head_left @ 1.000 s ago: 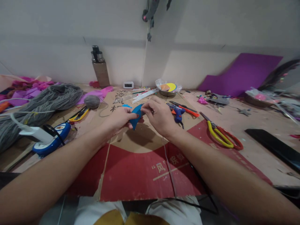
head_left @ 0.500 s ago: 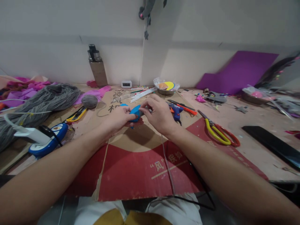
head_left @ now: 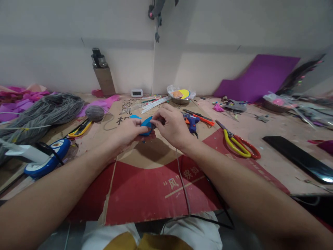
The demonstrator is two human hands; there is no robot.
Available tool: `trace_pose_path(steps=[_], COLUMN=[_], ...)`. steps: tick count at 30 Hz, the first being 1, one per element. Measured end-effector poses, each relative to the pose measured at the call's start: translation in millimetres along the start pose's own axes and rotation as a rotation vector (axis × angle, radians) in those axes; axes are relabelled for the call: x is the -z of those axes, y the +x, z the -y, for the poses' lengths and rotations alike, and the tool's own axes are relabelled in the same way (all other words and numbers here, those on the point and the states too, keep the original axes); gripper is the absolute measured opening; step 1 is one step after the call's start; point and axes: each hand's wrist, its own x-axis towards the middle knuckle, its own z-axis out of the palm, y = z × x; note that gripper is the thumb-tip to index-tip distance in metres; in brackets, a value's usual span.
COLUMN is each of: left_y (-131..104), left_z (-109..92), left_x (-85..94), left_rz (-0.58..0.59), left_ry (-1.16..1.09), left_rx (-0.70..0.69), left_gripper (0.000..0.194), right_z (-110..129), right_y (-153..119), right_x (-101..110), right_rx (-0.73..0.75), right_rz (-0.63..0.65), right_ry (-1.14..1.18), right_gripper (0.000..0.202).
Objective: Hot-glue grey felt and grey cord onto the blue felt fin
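Over the middle of the cardboard sheet (head_left: 145, 194), both hands meet at a small piece of blue felt-like material (head_left: 146, 125). My left hand (head_left: 132, 132) is closed on it, thumb on top and fingers underneath. From the other side my right hand (head_left: 170, 125) pinches the blue piece's edge between thumb and forefinger. Something dark shows at the right fingertips, too small to make out. Another blue scrap (head_left: 135, 117) lies just behind my left hand. A blue glue gun (head_left: 191, 123) rests right of my right hand. A grey strand (head_left: 183, 180) hangs down below the hands.
Scissors (head_left: 236, 142) and a black phone (head_left: 299, 158) lie on the right. On the left are grey yarn (head_left: 49, 114), a yellow cutter (head_left: 80, 128) and a blue power socket (head_left: 58, 152). White sticks (head_left: 156, 104) and a bowl (head_left: 180, 100) stand behind.
The whole view has shifted slightly, so things sit a little further left. Both hands keep their hold on the blue piece, with hardly any change in the fingers.
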Motion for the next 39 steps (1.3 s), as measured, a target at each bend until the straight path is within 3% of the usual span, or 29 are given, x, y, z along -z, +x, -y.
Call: trace_pose_path(steps=[8,19,29,39], left_y=[-0.2,-0.4,0.8,-4.5], left_z=[4.0,3.9,5.4,1.5], left_x=[3.6,4.8,4.8,0.5], left_rz=[-0.031,-0.034,0.031,0.015], left_ry=[0.116,0.201,0.258,0.255], left_rx=[-0.007,0.023,-0.005,-0.003], left_gripper=[0.01,0.01,0.008,0.008], right_z=[7.5,-3.6,-2.4,-4.2], right_y=[3.6,9.9,11.6,10.3], right_x=[6.8,24.4,20.8,18.7], right_rx=[-0.054,0.128,0.001,-0.028], right_rz=[0.055,0.174,0.147,0.123], right_ry=[0.036,-0.107,-0.029,0.018], right_gripper=[0.011,0.008,0.013,0.011])
